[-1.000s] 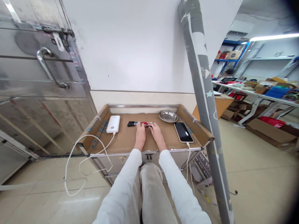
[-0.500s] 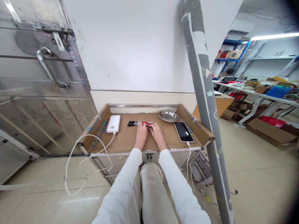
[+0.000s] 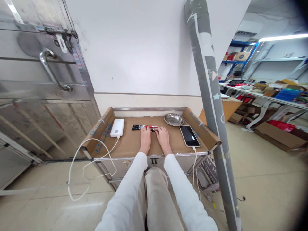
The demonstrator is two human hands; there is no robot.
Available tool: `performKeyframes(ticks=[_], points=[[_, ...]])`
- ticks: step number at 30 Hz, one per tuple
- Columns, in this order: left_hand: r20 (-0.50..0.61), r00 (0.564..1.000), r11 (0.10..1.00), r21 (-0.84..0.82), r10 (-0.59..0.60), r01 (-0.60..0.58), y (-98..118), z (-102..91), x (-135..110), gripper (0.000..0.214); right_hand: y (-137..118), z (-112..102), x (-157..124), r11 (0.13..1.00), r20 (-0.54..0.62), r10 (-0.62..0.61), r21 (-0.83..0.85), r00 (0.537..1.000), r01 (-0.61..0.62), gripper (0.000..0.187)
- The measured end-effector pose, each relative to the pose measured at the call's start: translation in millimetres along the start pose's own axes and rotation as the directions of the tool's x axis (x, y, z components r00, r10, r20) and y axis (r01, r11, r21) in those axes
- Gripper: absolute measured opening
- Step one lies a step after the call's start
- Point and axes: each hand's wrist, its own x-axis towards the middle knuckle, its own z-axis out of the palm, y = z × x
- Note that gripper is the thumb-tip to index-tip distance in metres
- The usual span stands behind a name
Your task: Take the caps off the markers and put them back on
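Observation:
A few black and red pens [image 3: 141, 127] lie in a row on the cardboard-lined tabletop [image 3: 130, 142]. My left hand [image 3: 145, 136] and my right hand [image 3: 163, 136] rest side by side just in front of the pens, fingertips meeting at the pens' right end. The fingers are curled together over something small and dark between them; I cannot make out what it is. Both sleeves are white.
A white power bank [image 3: 117, 127] with a looping white cable [image 3: 79, 166] lies at the left. A steel dish [image 3: 173, 119] and a phone [image 3: 189, 135] on a cable sit at the right. A grey rolled mat [image 3: 209, 93] leans beside the table. A steel door [image 3: 40, 80] stands left.
The view has shifted very slightly; both hands stay at the pens' right end with only small finger movement.

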Motion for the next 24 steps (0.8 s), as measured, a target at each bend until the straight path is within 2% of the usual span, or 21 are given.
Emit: performKeyframes(ticks=[5,13,20,24], points=[[-0.022,1.000,1.000,-0.011,-0.016,0.015,-0.4,-3.5,-2.2,0.009,-2.2,-2.5,0.9,1.000,-0.023,0.015,0.005,1.000,-0.015,0.021],[0.017,1.000,0.999,0.032,0.001,-0.001,-1.4,-0.1,-0.7,0.017,-2.6,-2.3,0.4,1.000,-0.004,0.010,0.012,1.000,-0.010,0.023],[-0.022,0.999,0.998,0.061,0.023,-0.021,-0.9,3.9,-2.6,0.024,-2.6,-2.9,0.8,0.999,-0.006,-0.009,0.048,1.000,0.010,0.025],[-0.069,0.997,0.997,0.064,-0.036,0.041,0.3,-0.8,-2.8,0.026,-2.7,-3.1,0.8,0.999,0.002,0.007,0.052,1.000,-0.008,0.023]])
